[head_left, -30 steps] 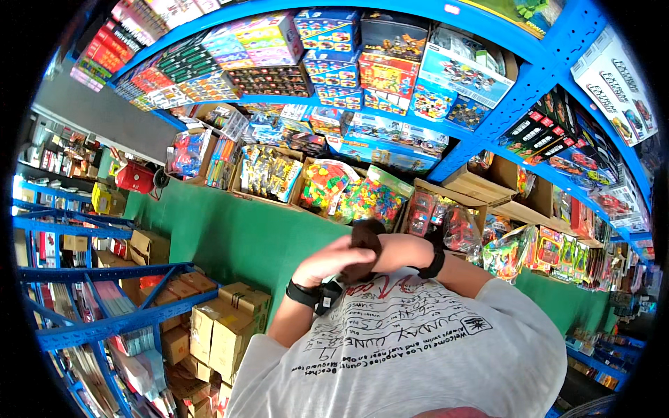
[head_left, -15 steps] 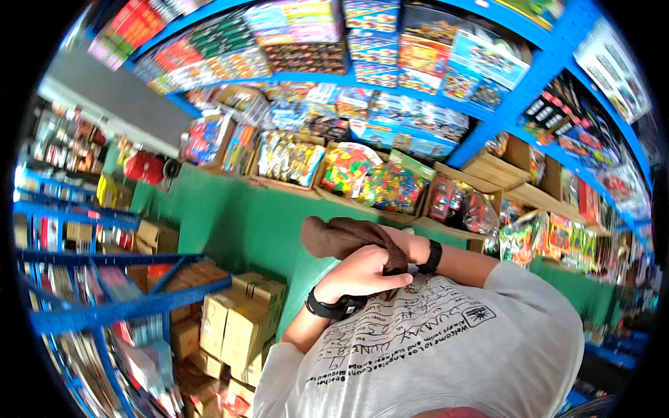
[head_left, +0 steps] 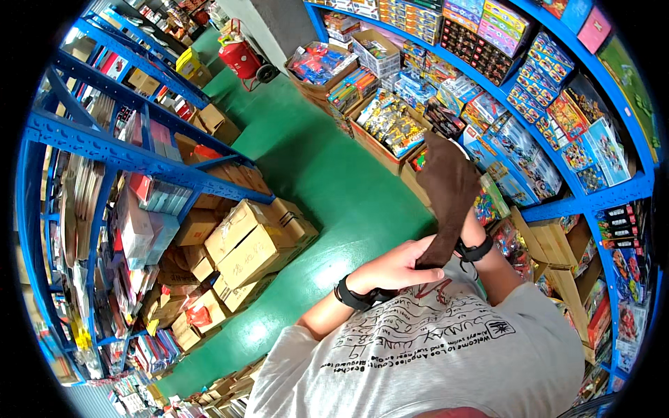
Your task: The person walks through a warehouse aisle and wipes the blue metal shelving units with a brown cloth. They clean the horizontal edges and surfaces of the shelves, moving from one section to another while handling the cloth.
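A dark brown cloth [head_left: 449,184] hangs in a long fold in front of my chest. My left hand [head_left: 397,266] grips its lower end between thumb and fingers, near the right wrist. My right hand [head_left: 472,224] reaches up behind the cloth or into it; its fingers are hidden. A black band [head_left: 476,249] circles the right wrist and a black watch [head_left: 359,296] the left. Beyond the cloth stands a carton of yellow and white packets [head_left: 390,125].
Stacked brown cartons [head_left: 251,240] and a blue rack [head_left: 139,164] line the left. Blue shelves [head_left: 592,202] of toy boxes curve along the right, with open cartons below. A green floor [head_left: 313,188] runs between. A red wheeled tank [head_left: 240,59] stands far off beside a grey pillar [head_left: 268,28].
The view has swung left, bringing the cartons and aisle further in. The cloth, earlier bunched over the right hand and pointing left, now stretches upward, with my left hand at its lower end.
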Demonstrator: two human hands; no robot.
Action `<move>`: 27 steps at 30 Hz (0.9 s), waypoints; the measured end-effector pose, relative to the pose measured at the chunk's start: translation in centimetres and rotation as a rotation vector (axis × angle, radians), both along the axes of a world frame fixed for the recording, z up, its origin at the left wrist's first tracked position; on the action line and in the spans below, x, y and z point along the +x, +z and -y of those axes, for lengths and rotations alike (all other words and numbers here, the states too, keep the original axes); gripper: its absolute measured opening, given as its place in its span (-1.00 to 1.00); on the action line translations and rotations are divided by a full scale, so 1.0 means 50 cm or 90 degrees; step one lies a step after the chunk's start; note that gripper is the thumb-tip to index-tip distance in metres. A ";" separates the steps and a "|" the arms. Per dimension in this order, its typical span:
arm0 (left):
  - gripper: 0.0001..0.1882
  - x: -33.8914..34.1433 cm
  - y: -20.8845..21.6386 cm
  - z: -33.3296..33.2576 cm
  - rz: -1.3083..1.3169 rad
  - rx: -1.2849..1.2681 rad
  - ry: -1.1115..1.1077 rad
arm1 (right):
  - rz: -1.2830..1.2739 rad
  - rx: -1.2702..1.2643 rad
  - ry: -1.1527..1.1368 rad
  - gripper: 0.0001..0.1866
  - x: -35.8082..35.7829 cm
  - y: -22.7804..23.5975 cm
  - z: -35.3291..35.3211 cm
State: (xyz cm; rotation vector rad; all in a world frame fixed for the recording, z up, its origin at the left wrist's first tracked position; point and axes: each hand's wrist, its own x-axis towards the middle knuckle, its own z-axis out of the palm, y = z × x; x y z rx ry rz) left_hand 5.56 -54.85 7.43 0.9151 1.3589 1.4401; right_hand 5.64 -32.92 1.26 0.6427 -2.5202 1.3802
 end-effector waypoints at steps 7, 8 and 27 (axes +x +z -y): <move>-0.40 -0.076 -0.039 0.070 0.211 0.030 0.113 | 0.027 -0.095 0.033 -0.51 -0.198 -0.098 0.078; -0.40 -0.092 -0.041 0.072 0.189 0.052 0.152 | 0.029 -0.115 0.033 -0.52 -0.242 -0.123 0.083; -0.75 -0.685 0.095 0.055 0.175 -0.066 0.276 | 0.005 -0.112 0.146 -0.70 -0.958 0.015 0.091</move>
